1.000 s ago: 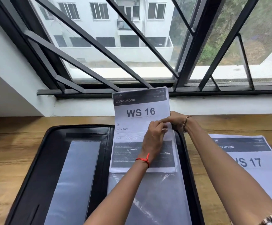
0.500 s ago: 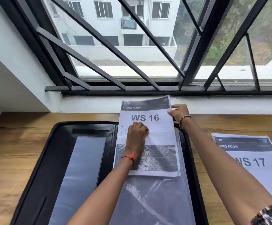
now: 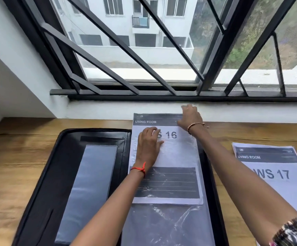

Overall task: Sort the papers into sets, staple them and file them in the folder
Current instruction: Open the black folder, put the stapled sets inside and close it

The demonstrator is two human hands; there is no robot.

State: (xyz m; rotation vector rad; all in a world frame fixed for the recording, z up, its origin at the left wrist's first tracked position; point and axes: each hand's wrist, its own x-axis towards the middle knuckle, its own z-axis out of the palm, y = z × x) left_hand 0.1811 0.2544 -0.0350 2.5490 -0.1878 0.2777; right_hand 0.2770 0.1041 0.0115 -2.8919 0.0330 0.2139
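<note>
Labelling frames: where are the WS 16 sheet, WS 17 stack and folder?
WS 16 sheet (image 3: 172, 181), head view, dark lower block.
WS 17 stack (image 3: 272, 174), head view, printed title.
folder (image 3: 69, 157), head view, left inner cover.

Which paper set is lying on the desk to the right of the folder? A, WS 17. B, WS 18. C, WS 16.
A: the WS 17 set lies on the wooden desk right of the black folder, while the WS 16 set lies on the folder itself.

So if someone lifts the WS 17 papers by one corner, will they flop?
Probably: the WS 17 papers are thin sheets, so they'd likely droop. Stacked edges show several sheets; they might slide apart, since no staple is visible.
</note>
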